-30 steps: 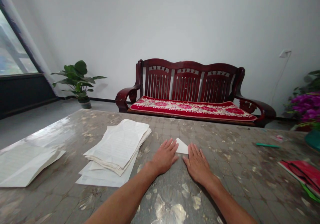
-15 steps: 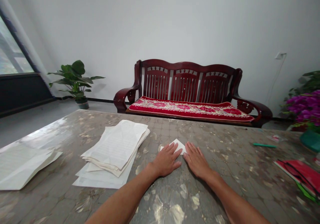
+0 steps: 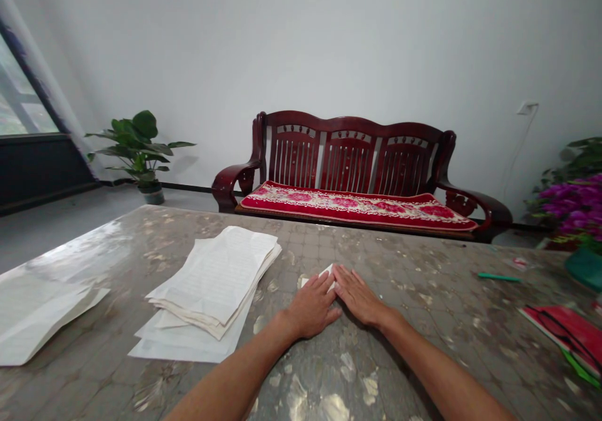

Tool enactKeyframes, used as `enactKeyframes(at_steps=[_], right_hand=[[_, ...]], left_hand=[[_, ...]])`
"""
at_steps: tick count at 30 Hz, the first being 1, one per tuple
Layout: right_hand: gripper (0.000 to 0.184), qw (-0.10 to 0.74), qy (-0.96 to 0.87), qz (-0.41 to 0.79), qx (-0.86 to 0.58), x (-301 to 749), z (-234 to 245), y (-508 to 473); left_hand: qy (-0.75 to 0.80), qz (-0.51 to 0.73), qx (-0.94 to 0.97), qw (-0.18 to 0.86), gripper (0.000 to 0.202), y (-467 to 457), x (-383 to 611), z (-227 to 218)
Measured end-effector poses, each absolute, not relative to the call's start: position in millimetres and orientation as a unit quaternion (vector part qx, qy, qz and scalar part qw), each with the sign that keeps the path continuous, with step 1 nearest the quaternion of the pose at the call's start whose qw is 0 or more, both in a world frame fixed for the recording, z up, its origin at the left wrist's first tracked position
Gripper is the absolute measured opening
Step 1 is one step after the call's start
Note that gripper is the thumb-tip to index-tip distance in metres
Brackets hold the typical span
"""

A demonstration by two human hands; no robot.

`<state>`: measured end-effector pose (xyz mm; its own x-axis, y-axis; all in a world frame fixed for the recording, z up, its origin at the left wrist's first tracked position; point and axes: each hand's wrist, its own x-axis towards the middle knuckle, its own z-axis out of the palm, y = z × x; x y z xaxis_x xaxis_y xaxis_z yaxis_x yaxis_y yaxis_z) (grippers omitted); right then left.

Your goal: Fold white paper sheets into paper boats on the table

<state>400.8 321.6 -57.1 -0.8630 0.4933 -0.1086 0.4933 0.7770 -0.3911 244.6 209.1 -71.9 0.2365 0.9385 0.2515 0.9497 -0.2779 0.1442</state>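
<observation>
A small folded piece of white paper (image 3: 318,278) lies on the stone-patterned tabletop (image 3: 301,233), partly hidden under my fingers. My left hand (image 3: 311,306) rests palm down, its fingertips at the paper's lower edge. Flat beside it, my right hand (image 3: 357,295) lies with its fingers over the paper's right corner. Both hands are close together, and neither lifts the paper.
A stack of lined paper sheets (image 3: 211,281) lies left of my hands, with more sheets (image 3: 37,320) at the table's left edge. To the right are a green pen (image 3: 498,277) and a red notebook (image 3: 564,330). A wooden bench (image 3: 348,157) stands beyond the table.
My right hand has slid left and up onto the paper, covering more of it. My left hand has shifted slightly, and the view has turned a little.
</observation>
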Motion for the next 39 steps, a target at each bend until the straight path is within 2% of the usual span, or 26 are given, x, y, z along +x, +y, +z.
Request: enactKeyframes(at_steps=[5, 13, 24, 28, 34, 39], right_hand=[[0.066, -0.015, -0.942, 0.174, -0.288, 386.4, -50.4, 335.0], [0.06, -0.008, -0.937, 0.097, -0.337, 375.5, -51.9, 347.7], [0.061, -0.003, -0.888, 0.053, -0.456, 408.0, -60.0, 357.6], [0.059, 0.045, -0.885, 0.07, -0.458, 422.8, -67.0, 360.9], [0.053, 0.175, -0.88, 0.239, -0.37, 444.6, -72.0, 364.7], [0.07, 0.167, -0.9, 0.212, -0.342, 446.7, -66.0, 351.0]], left_hand=[[-0.605, -0.135, -0.785, 0.02, 0.056, 207.8, 245.1, -70.5], [-0.625, -0.145, -0.766, 0.025, 0.062, 210.1, 244.0, -77.0], [-0.694, -0.11, -0.711, 0.017, 0.061, 211.2, 226.0, -73.3], [-0.705, -0.11, -0.7, 0.022, 0.061, 210.0, 227.3, -71.9], [-0.704, -0.126, -0.699, 0.023, 0.061, 208.1, 227.9, -69.8], [-0.716, -0.147, -0.682, 0.023, 0.065, 208.7, 229.0, -69.6]])
